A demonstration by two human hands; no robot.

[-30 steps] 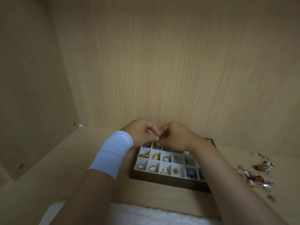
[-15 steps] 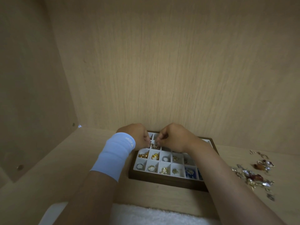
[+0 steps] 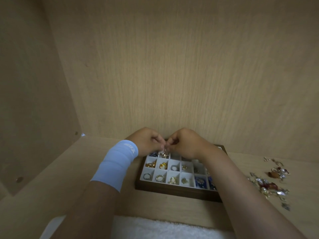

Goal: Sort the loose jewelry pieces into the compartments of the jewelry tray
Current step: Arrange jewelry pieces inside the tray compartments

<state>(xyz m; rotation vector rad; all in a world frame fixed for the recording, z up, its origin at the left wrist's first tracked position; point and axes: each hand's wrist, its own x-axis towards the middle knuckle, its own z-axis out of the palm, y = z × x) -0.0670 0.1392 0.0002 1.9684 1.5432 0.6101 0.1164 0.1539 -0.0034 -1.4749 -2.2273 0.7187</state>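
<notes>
On my feed both hands met in the lower middle of the frame, over the far left part of the jewelry tray. The left hand had its fingers curled in, tips drawn together, and the right hand mirrored it, so the fingertips of both touched. Between them they pinched a small silvery piece, held just above the second compartment from the left in the far row. It was too small and blurred for me to tell what kind of piece it was.

The tray was a dark wooden frame with white compartments, sitting on the counter close to the back panel. The near row held rings in its left cells and blue pieces in its right ones. The middle row showed gold pieces at the left and a silver ring further along. Blue beads lay in the far left corner cell. The right forearm covered the tray's right side.

A light blue wristband wrapped the left wrist. The loose jewelry pieces lay scattered on the counter at the right of the frame, well apart from the tray, a mix of silver, pearl and reddish-brown bits. A white towel filled the bottom edge.
</notes>
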